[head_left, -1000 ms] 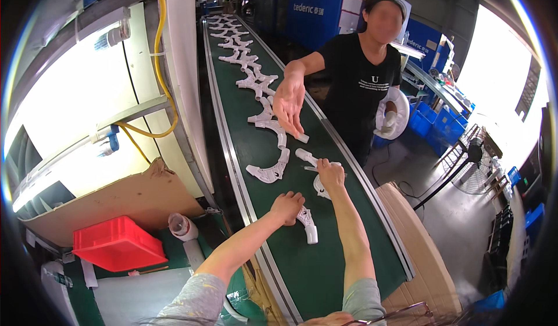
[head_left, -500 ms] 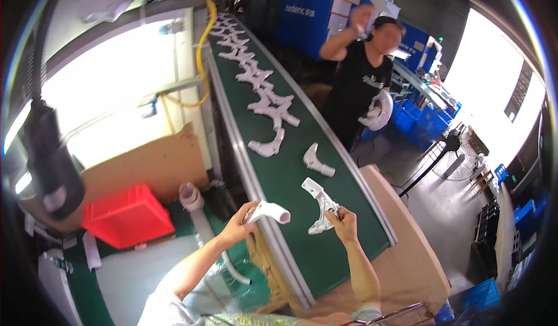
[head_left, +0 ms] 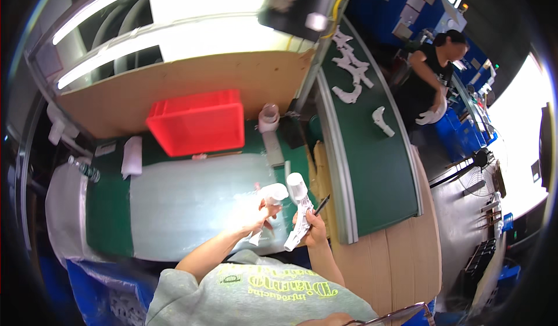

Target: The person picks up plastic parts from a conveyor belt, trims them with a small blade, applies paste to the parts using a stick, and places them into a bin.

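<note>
My left hand (head_left: 254, 214) grips a white curved plastic part (head_left: 271, 196) over the pale sheet on the bench. My right hand (head_left: 311, 228) grips a second white plastic part (head_left: 299, 210) with a round end pointing up, and a thin dark tool (head_left: 322, 204) sticks out between its fingers. The two hands are close together, just left of the green conveyor belt (head_left: 378, 175). Farther up the belt lie more white parts (head_left: 381, 120).
A red plastic bin (head_left: 199, 120) sits on the bench ahead, beside a roll of tape (head_left: 269, 115). A brown board (head_left: 174, 88) stands behind it. A person in black (head_left: 429, 82) works at the far side of the belt. Cardboard (head_left: 389, 262) lies to my right.
Both hands lifted the white parts off the belt and brought them left over the bench. My view swung left, so the belt now lies to my right.
</note>
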